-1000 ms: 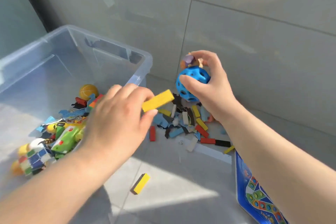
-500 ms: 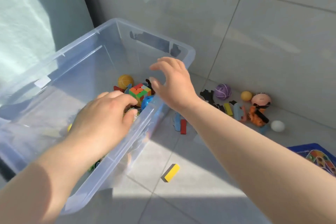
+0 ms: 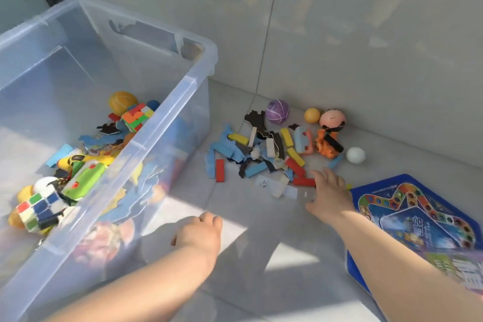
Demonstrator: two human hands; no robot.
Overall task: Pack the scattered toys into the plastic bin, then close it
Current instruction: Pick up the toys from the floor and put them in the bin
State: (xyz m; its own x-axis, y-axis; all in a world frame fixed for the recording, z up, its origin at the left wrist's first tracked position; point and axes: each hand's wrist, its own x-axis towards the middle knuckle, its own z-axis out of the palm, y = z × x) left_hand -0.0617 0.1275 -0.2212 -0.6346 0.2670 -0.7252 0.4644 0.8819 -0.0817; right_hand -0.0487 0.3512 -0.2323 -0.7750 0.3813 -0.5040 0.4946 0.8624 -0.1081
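The scattered toys point(image 3: 266, 149) lie in a loose heap on the floor, near the wall and just right of the plastic bin point(image 3: 201, 70), which stands open with cubes, balls and puzzle pieces already in it. Most of the heap is flat little blocks and thin puzzle pieces. They look light and stiff and are likely to skate on smooth tile, so raking them into a handful or pinching their long edges should work better than pressing from above. The purple ball point(image 3: 277, 111) and white ball point(image 3: 355, 155) will probably roll if nudged, so cup them. The right hand point(image 3: 328, 196) has its grip spread, with fingertips at a red block point(image 3: 304, 181). The left hand point(image 3: 198, 232) is low beside the bin, fingers curled under; I cannot tell whether its grip holds anything. The game board point(image 3: 418, 217) lies flat and needs an edge lifted.
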